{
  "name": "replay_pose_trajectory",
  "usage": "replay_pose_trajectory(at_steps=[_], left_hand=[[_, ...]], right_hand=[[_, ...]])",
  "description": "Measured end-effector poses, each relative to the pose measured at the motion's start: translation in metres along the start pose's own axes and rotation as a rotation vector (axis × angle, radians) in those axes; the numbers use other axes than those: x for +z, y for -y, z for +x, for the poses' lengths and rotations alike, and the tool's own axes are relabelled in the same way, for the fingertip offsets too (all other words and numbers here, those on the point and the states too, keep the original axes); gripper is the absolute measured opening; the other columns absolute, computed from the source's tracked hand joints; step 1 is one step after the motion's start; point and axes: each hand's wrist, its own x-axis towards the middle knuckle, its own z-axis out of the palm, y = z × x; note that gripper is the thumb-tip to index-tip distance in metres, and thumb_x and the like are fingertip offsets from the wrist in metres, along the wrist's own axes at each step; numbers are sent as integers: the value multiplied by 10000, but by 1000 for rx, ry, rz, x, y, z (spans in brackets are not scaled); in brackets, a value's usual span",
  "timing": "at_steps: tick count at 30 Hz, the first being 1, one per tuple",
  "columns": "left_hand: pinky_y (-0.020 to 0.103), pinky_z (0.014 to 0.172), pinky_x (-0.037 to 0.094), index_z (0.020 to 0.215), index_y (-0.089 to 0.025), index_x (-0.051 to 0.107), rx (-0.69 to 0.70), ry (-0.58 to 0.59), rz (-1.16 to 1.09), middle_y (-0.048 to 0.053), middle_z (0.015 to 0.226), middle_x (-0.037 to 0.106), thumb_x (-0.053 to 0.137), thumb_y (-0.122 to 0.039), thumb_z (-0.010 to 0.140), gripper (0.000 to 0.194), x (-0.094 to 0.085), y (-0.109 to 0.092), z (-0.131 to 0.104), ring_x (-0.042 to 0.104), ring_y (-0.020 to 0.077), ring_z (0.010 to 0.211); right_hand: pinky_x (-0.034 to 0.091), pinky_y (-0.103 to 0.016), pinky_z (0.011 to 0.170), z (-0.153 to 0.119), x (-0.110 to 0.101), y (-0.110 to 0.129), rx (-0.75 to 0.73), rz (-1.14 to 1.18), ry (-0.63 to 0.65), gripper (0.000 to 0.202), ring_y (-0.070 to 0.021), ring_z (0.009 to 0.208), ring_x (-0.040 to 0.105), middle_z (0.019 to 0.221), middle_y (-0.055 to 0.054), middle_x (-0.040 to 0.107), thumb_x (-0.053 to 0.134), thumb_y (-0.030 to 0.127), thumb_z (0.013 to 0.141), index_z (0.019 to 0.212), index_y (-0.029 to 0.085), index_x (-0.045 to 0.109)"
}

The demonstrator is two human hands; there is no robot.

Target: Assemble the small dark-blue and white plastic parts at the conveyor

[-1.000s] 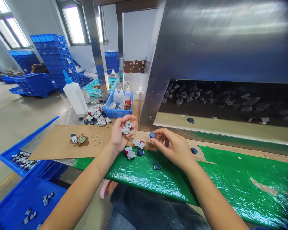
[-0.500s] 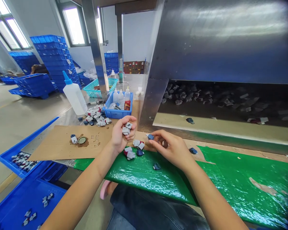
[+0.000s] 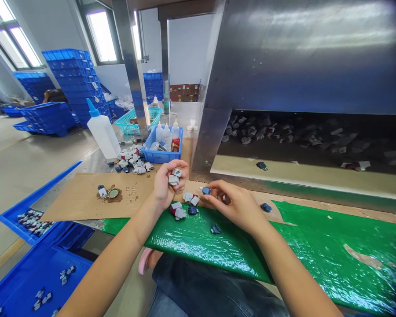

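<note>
My left hand (image 3: 166,182) is curled around a small grey-white block-shaped part (image 3: 174,177), raised above the bench edge. Between the thumb and fingertips of my right hand (image 3: 229,198) is a small dark blue part (image 3: 205,190) with a pale tip pointing left. Grey and dark red parts (image 3: 190,198) lie between the two hands. Closer to me, another grey and red part (image 3: 178,211) rests beside a dark blue part (image 3: 193,210). One more dark blue part (image 3: 215,229) lies on the green covering (image 3: 244,251) below my right hand.
Left on the bench are brown cardboard (image 3: 72,198) with a round metal cap (image 3: 113,193), a pile of parts (image 3: 133,158), a white bottle (image 3: 104,136) and a blue basket (image 3: 161,156) of small bottles. A metal hood (image 3: 303,57) stands at right, with many parts under it. Blue trays (image 3: 26,264) sit lower left.
The dark blue part in my right hand has shifted slightly left and down, tilting a little. My left hand stays nearly still with the grey-white part.
</note>
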Motion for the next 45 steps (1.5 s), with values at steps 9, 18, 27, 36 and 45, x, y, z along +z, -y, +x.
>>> replay_pose_trajectory(at_steps=[9, 18, 27, 36, 45], left_hand=[[215, 534, 373, 835, -152, 565, 377, -109, 834, 11, 731, 558, 433, -187, 678, 208, -4, 10, -1, 482, 113, 610], [254, 824, 475, 1210, -181, 439, 502, 194, 1249, 50, 1058, 620, 551, -228, 808, 420, -5, 18, -4, 604, 156, 887], [230, 765, 508, 1134, -169, 529, 451, 165, 1154, 20, 909, 689, 695, -294, 717, 467, -6, 19, -2, 643, 146, 789], [216, 692, 487, 1117, -187, 587, 516, 120, 1101, 49, 954, 550, 596, -220, 775, 344, -7, 18, 0, 543, 110, 766], [142, 482, 419, 1152, -190, 467, 381, 16, 701, 28, 884, 512, 677, -241, 684, 516, -5, 18, 2, 554, 113, 744]], right_hand=[[371, -204, 497, -1, -1, 0, 1, 11, 8, 96, -91, 507, 483, 643, 39, 571, 553, 235, 818, 908, 201, 557], [368, -206, 501, 0, -2, -2, -10, 22, -2, 103, -97, 518, 496, 642, 37, 574, 554, 247, 819, 910, 201, 556], [358, -206, 504, -2, -3, -4, -6, 8, 24, 105, -99, 526, 502, 628, 44, 571, 544, 261, 829, 917, 206, 557], [361, -210, 512, -2, -2, -5, 2, 5, 28, 107, -101, 524, 495, 620, 47, 560, 541, 268, 830, 921, 214, 556], [362, -213, 507, -1, -1, -4, -1, -20, 40, 103, -105, 524, 504, 623, 38, 569, 536, 286, 830, 889, 204, 553]])
